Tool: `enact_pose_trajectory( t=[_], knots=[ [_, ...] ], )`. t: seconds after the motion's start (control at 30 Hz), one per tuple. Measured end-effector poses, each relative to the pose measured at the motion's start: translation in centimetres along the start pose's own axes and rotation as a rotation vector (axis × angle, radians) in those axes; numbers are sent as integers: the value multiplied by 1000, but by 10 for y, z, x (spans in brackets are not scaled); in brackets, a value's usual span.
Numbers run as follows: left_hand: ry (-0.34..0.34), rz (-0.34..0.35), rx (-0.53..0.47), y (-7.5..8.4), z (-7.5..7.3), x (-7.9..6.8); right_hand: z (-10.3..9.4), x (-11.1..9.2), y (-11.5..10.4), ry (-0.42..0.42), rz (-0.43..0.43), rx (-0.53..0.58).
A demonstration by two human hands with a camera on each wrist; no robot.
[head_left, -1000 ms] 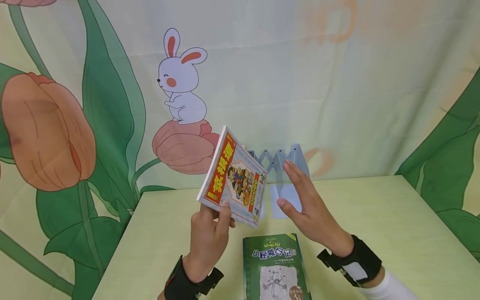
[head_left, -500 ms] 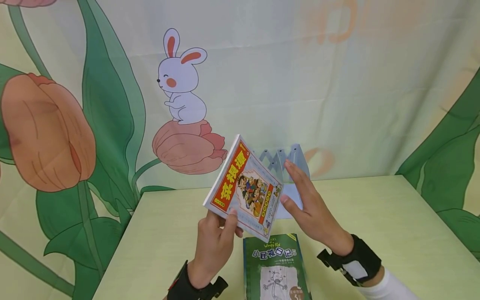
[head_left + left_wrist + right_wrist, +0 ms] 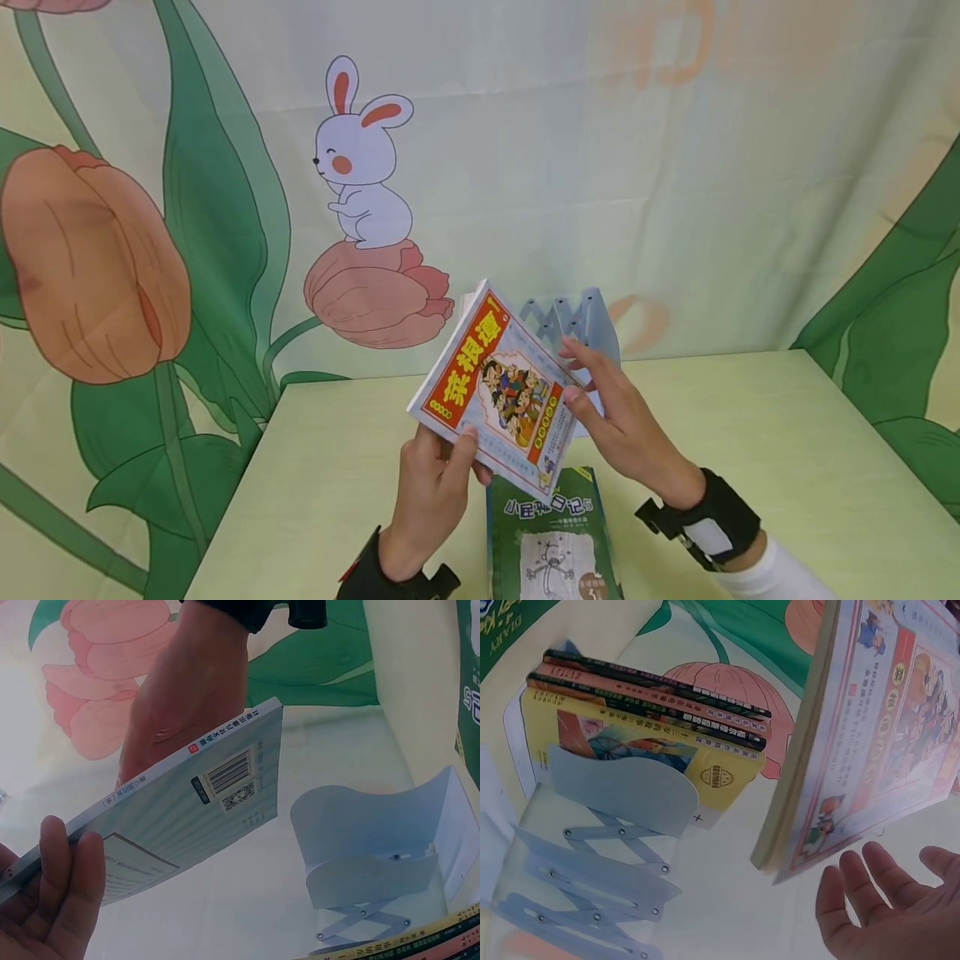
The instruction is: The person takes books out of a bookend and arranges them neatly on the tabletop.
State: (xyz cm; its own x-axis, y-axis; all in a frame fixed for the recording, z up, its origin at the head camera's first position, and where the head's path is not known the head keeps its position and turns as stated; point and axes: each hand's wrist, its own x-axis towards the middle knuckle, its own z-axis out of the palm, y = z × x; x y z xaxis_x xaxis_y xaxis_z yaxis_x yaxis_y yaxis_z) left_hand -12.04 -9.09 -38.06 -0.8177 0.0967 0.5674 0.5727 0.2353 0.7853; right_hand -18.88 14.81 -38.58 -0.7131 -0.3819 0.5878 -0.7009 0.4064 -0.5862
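My left hand [image 3: 435, 492] grips a thin paperback [image 3: 513, 392] by its lower left edge, thumb on the front cover and fingers behind. The book is tilted above the table, its white cover showing a red title band and a cartoon group. In the left wrist view its pale back cover [image 3: 217, 787] carries a barcode. My right hand [image 3: 637, 433] is at the book's right edge, fingers bent loosely; in the right wrist view a small gap separates fingertips [image 3: 877, 862] from the book. Below lies a green book [image 3: 555, 542], partly covered by the paperback.
A pale blue expandable bookend [image 3: 596, 321] stands at the table's back, partly hidden by the held book. Several upright books [image 3: 652, 712] stand in one end of it. Behind the pale table [image 3: 322, 500] hangs a printed curtain [image 3: 525, 167] with a rabbit and tulips.
My left hand has brought the paperback rightward and down, toward my right hand, and its cover has turned more to the camera. My right fingers have bent slightly, with the hand nearly in place.
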Motion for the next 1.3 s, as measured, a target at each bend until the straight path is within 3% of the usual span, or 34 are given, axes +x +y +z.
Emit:
enact_pose_trajectory(
  t=[0.3, 0.63, 0.9, 1.3],
  knots=[
    [-41, -36, -59, 2, 2, -5, 2, 0, 11, -49, 87, 73],
    [-60, -61, -98, 3, 4, -6, 4, 1, 15, -91, 106, 198],
    [-101, -95, -165, 0, 1, -5, 5, -2, 18, -62, 93, 138],
    [-111, -157, -244, -4, -3, 0, 7, -7, 22, -72, 140, 178]
  ],
)
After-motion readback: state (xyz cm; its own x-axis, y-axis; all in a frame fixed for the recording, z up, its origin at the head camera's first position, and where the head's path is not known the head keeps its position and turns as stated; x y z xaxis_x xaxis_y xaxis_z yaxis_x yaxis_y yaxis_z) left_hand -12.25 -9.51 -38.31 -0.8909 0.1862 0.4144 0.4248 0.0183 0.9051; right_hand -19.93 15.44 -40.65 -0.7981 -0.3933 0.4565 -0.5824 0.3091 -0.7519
